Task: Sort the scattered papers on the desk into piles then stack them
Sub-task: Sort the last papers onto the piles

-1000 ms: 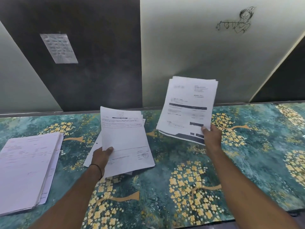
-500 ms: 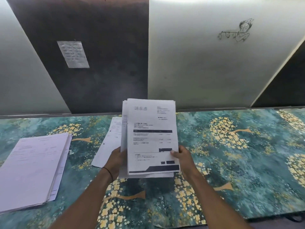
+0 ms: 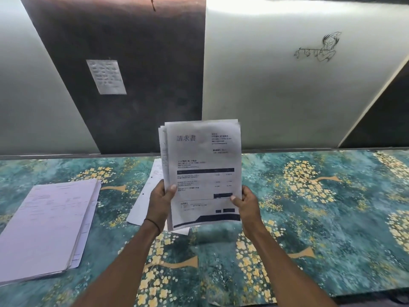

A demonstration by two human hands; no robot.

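Gripping a paper sheaf [image 3: 202,165], both hands raised.

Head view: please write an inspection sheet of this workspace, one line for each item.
Surface: desk under a teal cloth with yellow flowers.
Job's things: bundle of papers held upright above the desk; flat stack of papers at left; loose sheets lying behind the bundle.
Clutter: nothing seen.
Grippers: left hand and right hand each grip a lower side of the bundle.
Cables: nothing seen.
Surroundings: note on the dark wall panel; line drawing on the pale panel.
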